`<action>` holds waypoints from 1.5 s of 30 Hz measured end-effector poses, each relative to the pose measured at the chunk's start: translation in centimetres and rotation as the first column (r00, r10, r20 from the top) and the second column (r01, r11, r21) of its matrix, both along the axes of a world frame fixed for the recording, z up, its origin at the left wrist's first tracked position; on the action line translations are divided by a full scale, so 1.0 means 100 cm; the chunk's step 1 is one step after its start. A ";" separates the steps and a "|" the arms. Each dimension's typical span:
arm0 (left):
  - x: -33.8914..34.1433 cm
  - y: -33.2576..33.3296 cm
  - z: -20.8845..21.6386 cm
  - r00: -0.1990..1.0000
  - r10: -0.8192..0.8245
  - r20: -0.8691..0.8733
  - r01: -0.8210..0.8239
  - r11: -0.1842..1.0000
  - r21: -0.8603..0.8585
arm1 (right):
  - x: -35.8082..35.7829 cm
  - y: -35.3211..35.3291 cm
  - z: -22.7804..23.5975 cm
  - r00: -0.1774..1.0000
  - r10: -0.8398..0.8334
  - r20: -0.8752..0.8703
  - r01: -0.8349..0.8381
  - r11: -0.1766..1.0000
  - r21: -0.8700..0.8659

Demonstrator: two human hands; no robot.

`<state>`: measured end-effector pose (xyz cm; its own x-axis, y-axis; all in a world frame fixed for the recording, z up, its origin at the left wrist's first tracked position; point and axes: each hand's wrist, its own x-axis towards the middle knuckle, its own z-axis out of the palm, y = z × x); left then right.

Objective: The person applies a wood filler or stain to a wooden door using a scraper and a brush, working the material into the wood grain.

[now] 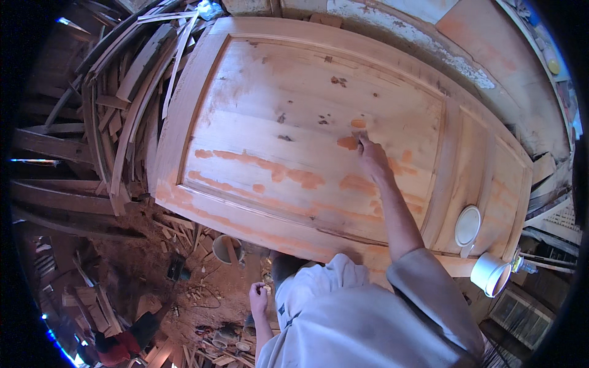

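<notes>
A large wooden panelled door [257, 113] lies flat before me, with orange filler patches [288, 175] smeared over its panel and frame. My right hand [372, 158] reaches over the panel, closed on what looks like a small putty knife [358, 134]. Its tip rests by an orange patch [348, 143], and another small patch lies just beyond. My left hand [259, 299] hangs low beside my body, away from the door. Its fingers are curled together; whatever they hold is too small to make out.
A white bucket [489, 274] with orange stuff inside stands at the door's near right edge. A round white lid [468, 226] lies on the door. Scrap wood [123, 110] is piled at left. Another bucket [228, 249] sits on the littered floor; a person [113, 346] is at lower left.
</notes>
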<state>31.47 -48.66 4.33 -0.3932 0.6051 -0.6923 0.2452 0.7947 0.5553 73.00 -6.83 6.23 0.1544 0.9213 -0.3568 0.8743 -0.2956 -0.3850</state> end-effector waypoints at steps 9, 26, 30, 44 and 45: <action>-0.005 0.009 0.011 0.995 -0.062 -0.075 0.064 0.998 0.019 | 0.017 0.062 0.033 0.947 0.308 0.091 -0.302 0.950 -0.077; -0.003 -0.019 -0.008 1.000 -0.007 -0.014 0.007 1.000 0.018 | 0.009 0.034 -0.003 0.999 -0.027 -0.044 0.034 0.985 0.169; -0.004 -0.008 0.010 0.998 0.021 -0.054 -0.018 0.998 0.060 | 0.016 0.034 -0.038 0.995 -0.092 0.023 0.086 0.979 0.183; 0.002 0.003 0.005 1.000 0.027 0.008 -0.027 0.999 0.032 | 0.029 0.092 0.046 0.998 0.062 -0.010 -0.063 0.993 -0.099; -0.002 0.000 0.006 0.996 0.093 -0.004 -0.093 0.995 0.030 | 0.026 0.098 0.046 0.998 0.055 -0.007 -0.055 0.978 -0.199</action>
<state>31.25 -48.63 4.91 -0.4521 0.5865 -0.6720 0.1743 0.7970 0.5783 75.59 2.96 10.81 0.1047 0.8388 -0.5343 0.8910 -0.3178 -0.3243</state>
